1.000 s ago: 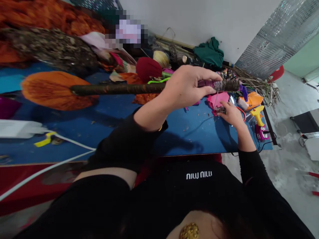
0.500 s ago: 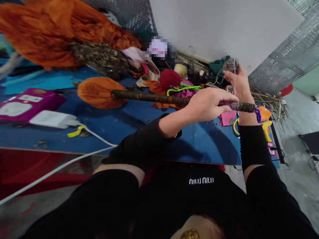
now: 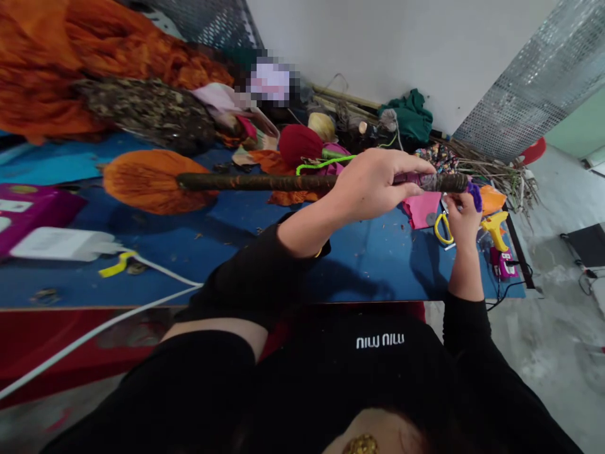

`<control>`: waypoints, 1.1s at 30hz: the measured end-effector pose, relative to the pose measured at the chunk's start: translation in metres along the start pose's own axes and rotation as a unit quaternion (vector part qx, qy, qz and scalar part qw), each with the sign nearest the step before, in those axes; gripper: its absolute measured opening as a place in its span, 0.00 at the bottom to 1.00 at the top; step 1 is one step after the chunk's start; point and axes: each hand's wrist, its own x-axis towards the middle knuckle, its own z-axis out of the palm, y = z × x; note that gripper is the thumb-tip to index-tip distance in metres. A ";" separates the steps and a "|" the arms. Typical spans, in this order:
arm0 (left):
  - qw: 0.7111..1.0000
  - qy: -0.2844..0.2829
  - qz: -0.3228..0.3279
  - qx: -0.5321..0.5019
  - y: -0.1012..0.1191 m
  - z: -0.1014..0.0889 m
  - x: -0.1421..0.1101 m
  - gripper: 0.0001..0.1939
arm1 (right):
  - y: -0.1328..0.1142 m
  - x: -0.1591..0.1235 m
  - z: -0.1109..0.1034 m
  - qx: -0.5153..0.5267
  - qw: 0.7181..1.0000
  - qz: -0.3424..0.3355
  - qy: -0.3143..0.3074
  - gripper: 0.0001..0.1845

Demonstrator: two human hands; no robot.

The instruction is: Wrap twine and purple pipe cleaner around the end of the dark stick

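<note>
At the left edge, a purple power strip (image 3: 42, 211) sits on the blue table (image 3: 236, 221); any printing on it is too small to read. A white adapter (image 3: 61, 244) lies just beside it. Above, a mottled brown heap (image 3: 146, 113) glints in places; whether it is bagged I cannot tell. Left of centre is a rounded, gathered orange bundle (image 3: 151, 183), and from it a dark, bark-like stick (image 3: 255, 182) runs nearly level across the middle of the frame. A pale label (image 3: 269, 82) at upper centre is pixelated, illegible. The left hand (image 3: 378, 183) grasps the stick near its wrapped, purple-and-grey right part. Below, white letters on the black top (image 3: 331, 378), upside down in the frame, read "MIU MIU". A grey yarn ball (image 3: 389, 120) lies upper right of centre. Right of centre, yellow-handled scissors (image 3: 443, 228) lie near the right hand (image 3: 462, 214), whose fingers are curled below the stick's end; I cannot tell whether they pinch anything. A yellow glue gun (image 3: 495, 230) lies farther right.
</note>
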 end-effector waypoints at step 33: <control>0.993 0.011 -0.035 0.111 -0.020 0.026 0.006 0.15 | -0.115 -0.041 0.005 0.499 0.847 -0.034 0.181 0.24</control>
